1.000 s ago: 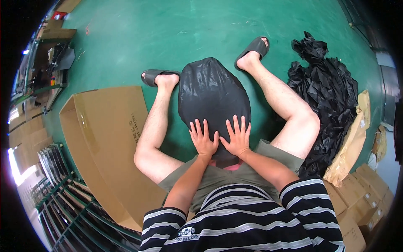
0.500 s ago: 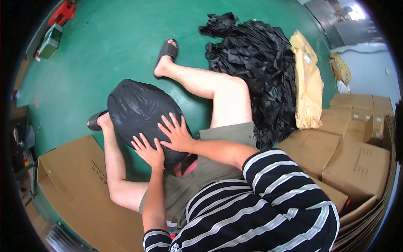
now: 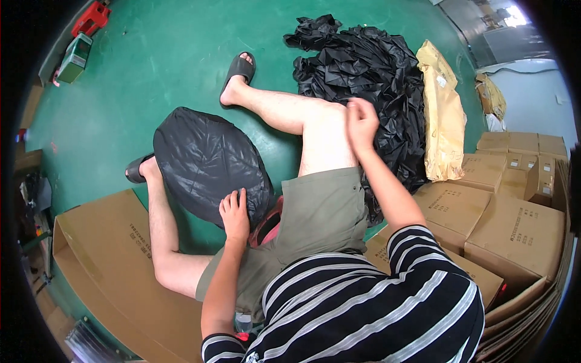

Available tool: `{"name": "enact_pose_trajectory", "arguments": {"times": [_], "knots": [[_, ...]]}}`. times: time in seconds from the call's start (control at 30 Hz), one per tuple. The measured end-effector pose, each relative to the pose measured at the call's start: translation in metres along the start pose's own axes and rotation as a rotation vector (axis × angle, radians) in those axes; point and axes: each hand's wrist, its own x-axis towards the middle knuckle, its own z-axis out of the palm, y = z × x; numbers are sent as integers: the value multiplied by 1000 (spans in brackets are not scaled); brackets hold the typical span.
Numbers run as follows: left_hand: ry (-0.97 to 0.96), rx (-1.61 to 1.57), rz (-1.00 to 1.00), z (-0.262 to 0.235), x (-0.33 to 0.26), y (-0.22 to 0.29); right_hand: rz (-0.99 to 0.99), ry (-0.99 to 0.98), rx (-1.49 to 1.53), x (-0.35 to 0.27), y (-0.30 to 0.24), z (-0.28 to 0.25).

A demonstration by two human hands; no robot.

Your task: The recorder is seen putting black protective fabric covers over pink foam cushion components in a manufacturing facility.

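A rounded bundle in smooth black sheeting (image 3: 209, 160) lies on the floor between my legs, its surface lightly creased. My left hand (image 3: 235, 216) rests on its near right edge, fingers stretched out and gripping nothing. Something pinkish red with a dark rim (image 3: 266, 228) shows under that edge; what it is stays mostly hidden. My right hand (image 3: 363, 123) is raised over my right knee, beside a large heap of crumpled black sheeting (image 3: 378, 78). Its fingers look bent but are smeared by motion, and I cannot see anything in them.
At the left lies a large cardboard box (image 3: 115, 260). Stacked cartons (image 3: 514, 239) and flattened cardboard (image 3: 538, 314) stand at the right. A tan package (image 3: 443, 121) leans along the black heap. A green and white box (image 3: 75, 58) and a red object (image 3: 91, 19) sit far left.
My right hand has left the black bundle and swung right, up over my knee toward the heap. My left hand has stayed on the bundle, shifting slightly toward its near right edge.
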Motion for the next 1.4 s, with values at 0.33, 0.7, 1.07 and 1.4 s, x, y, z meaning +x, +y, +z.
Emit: {"name": "enact_pose_trajectory", "arguments": {"times": [0.33,0.7,1.07,1.4], "knots": [[-144,41,-12,-7,8,31,1164,58,-932,-27,167,-119],[-174,-94,-121,-20,6,28,134,408,-382,46,56,-43],[450,-2336,-499,-161,-38,-29,-588,-990,723,-143,-298,51],[819,-2115,-368,-209,-65,-26,-323,-1087,556,-189,-275,38]]}}
